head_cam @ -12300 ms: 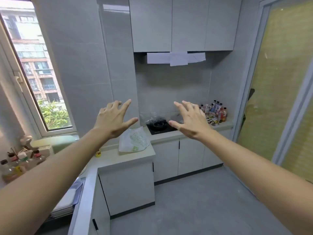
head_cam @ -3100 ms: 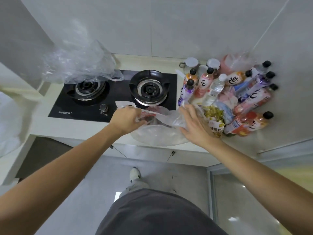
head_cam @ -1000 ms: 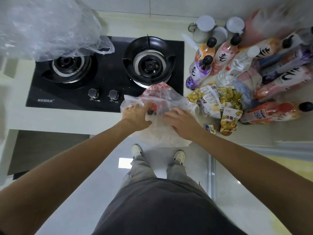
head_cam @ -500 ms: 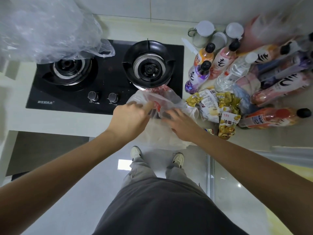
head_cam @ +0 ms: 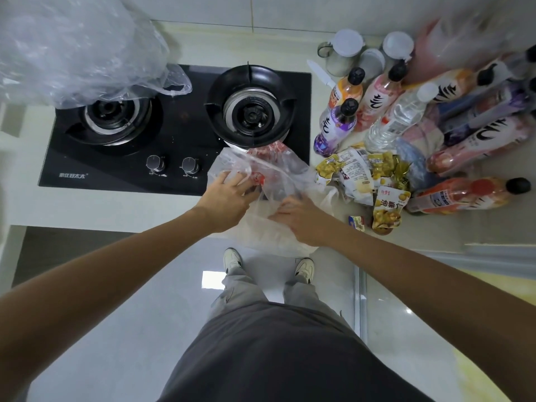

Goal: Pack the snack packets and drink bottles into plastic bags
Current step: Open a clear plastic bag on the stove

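At table edge: bag (head_cam: pixel 278 181), near right burner.
Left hand (head_cam: pixel 229 198): fingers pinch the bag's rim.
Right hand (head_cam: pixel 301 219): fingers curled on the film.
Packets (head_cam: pixel 365 175), bottles (head_cam: pixel 406 117): right, unpacked.
Tip: spread the mouth wide first.

I see both hands, left hand (head_cam: pixel 229 198) and right hand (head_cam: pixel 301 221), on the clear plastic bag (head_cam: pixel 278 175) at the counter (head_cam: pixel 116 207) edge; the left seems to pinch it.

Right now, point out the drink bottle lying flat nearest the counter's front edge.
The red-orange drink bottle with the black cap, lying on its side just right of the yellow snack packets. Every other bottle sits farther back toward the wall.
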Action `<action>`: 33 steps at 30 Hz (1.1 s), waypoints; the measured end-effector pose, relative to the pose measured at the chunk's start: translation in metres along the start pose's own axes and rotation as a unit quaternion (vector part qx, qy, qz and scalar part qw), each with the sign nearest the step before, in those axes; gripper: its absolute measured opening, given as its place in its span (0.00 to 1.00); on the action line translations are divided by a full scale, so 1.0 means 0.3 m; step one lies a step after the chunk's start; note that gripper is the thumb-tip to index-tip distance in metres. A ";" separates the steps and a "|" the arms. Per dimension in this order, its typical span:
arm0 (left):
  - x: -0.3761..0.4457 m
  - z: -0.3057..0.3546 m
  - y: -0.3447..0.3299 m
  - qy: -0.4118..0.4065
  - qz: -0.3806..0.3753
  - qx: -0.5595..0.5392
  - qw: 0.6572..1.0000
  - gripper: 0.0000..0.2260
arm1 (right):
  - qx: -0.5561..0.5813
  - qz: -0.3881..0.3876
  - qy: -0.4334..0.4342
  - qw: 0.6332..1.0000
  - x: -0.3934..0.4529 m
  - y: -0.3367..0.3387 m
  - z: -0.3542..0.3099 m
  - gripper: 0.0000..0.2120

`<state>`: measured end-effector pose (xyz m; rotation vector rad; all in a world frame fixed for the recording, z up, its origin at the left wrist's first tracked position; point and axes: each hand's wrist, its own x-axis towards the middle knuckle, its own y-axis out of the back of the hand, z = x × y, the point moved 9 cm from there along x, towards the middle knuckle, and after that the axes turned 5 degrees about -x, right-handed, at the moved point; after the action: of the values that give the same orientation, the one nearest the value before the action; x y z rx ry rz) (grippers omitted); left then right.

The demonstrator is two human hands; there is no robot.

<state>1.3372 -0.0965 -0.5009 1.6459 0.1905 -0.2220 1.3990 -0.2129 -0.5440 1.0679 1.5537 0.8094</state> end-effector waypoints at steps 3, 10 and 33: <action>0.025 -0.016 -0.018 0.033 -0.026 0.011 0.999 0.24 | -0.033 -0.033 -0.022 0.999 -0.011 -0.014 -0.008 0.23; 0.029 -0.067 -0.086 0.082 -0.131 0.059 0.986 0.41 | -0.058 -0.026 -0.097 0.993 -0.041 -0.020 0.053 0.38; -0.163 0.050 0.024 -0.144 0.110 -0.018 0.983 0.06 | -0.127 0.116 -0.133 0.976 -0.076 0.123 0.175 0.33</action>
<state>1.2914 -0.1116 -0.4827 1.5654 -0.2055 -0.2818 1.4599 -0.2216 -0.5147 1.1275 1.0824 0.9519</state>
